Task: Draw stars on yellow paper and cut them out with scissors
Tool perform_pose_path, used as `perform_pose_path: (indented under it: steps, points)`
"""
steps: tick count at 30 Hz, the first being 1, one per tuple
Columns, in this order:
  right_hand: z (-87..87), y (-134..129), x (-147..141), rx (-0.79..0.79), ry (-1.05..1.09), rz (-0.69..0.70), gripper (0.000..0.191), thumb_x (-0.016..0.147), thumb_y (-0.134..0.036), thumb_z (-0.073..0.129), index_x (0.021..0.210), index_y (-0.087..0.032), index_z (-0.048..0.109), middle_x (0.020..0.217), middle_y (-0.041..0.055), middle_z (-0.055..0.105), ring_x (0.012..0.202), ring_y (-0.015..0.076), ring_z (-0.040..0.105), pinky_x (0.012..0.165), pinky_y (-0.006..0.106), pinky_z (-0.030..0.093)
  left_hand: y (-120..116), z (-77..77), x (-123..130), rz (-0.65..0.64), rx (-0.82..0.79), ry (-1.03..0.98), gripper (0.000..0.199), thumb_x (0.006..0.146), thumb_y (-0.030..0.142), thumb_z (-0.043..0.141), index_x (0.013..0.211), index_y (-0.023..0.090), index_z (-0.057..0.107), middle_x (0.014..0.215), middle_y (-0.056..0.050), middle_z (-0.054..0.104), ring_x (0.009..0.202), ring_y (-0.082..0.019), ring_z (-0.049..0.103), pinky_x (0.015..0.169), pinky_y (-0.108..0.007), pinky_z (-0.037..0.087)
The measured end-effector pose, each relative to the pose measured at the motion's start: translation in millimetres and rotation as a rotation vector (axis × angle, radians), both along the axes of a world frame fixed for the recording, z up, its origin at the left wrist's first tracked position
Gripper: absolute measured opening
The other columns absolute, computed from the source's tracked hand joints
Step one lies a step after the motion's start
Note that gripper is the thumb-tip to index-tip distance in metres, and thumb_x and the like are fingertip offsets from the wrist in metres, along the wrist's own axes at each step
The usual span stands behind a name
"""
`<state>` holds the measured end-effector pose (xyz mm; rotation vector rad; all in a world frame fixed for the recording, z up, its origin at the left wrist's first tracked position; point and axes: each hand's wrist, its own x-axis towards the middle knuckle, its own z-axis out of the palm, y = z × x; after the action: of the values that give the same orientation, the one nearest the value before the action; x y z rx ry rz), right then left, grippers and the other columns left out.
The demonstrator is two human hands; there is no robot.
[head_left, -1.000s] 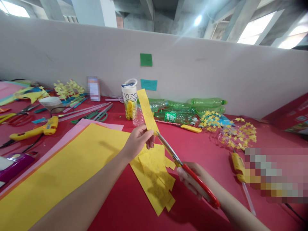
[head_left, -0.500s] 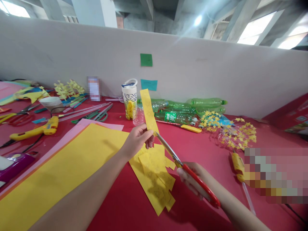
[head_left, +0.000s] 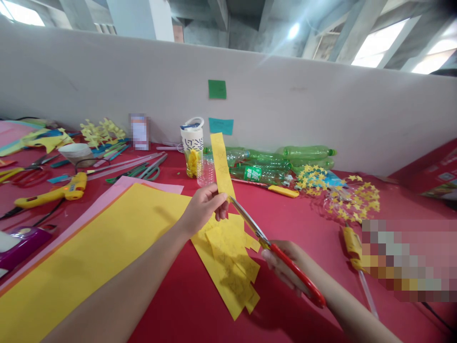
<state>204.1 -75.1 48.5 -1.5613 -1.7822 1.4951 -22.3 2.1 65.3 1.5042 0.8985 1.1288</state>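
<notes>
My left hand (head_left: 209,202) pinches the lower end of a yellow paper strip (head_left: 222,159) with faint drawn lines, holding it upright above the table. In my right hand (head_left: 287,264) are red-handled scissors (head_left: 296,271); their blades look nearly closed, and the tips touch the strip's lower edge beside my left thumb. Under my hands lies a loose pile of yellow paper pieces (head_left: 232,257) with faint pencil marks. Large yellow sheets (head_left: 107,243) rest to the left, over orange and pink ones.
Green plastic bottles (head_left: 271,162), a patterned cup (head_left: 193,147) and a yellow utility knife (head_left: 283,191) are at the back. Yellow glue guns (head_left: 67,190) lie at left and right. Star-covered pieces (head_left: 352,197) stand at right. Green scissors (head_left: 150,171) lie back left.
The strip's upper end has swung slightly to the right and stands a bit straighter. Both hands and the scissors have barely moved.
</notes>
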Motion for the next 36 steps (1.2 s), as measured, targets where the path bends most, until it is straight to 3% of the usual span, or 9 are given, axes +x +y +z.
perform_pose_path:
  steps: [7, 13, 20, 36]
  points:
    - [-7.1, 1, 4, -0.042, 0.089, 0.005, 0.048, 0.08, -0.064, 0.046, 0.065, -0.018, 0.042, 0.038, -0.0087, 0.037, 0.03, 0.0044, 0.032, 0.031, 0.017, 0.02, -2, 1.7, 2, -0.001, 0.005, -0.015, 0.016, 0.085, 0.024, 0.048, 0.071, 0.016, 0.053, 0.058, 0.002, 0.057, 0.047, -0.01, 0.055, 0.043, -0.021, 0.043]
    - [-2.7, -3, 1, -0.019, 0.13, 0.015, 0.049, 0.08, -0.065, 0.045, 0.068, -0.017, 0.045, 0.042, -0.0081, 0.038, 0.034, 0.0042, 0.034, 0.034, 0.015, 0.025, -7, -0.4, 11, 0.066, -0.051, -0.083, 0.015, 0.082, 0.028, 0.054, 0.074, 0.015, 0.054, 0.064, 0.0, 0.061, 0.048, -0.011, 0.057, 0.044, -0.022, 0.045]
    - [-6.4, -7, -3, 0.028, 0.148, 0.001, 0.05, 0.081, -0.066, 0.041, 0.075, -0.017, 0.049, 0.044, -0.0077, 0.04, 0.034, 0.0056, 0.037, 0.034, 0.016, 0.03, -15, -1.7, 20, 0.031, -0.085, -0.117, 0.029, 0.085, 0.031, 0.05, 0.065, 0.014, 0.061, 0.058, -0.004, 0.06, 0.052, -0.012, 0.056, 0.048, -0.023, 0.044]
    - [-7.4, -7, -7, -0.014, 0.147, -0.031, 0.053, 0.081, -0.069, 0.037, 0.071, -0.017, 0.047, 0.038, -0.0086, 0.04, 0.028, 0.0048, 0.032, 0.031, 0.016, 0.026, -15, -5.6, 23, 0.025, -0.127, -0.129, 0.031, 0.085, 0.032, 0.049, 0.062, 0.014, 0.062, 0.052, -0.003, 0.058, 0.049, -0.012, 0.054, 0.048, -0.023, 0.042]
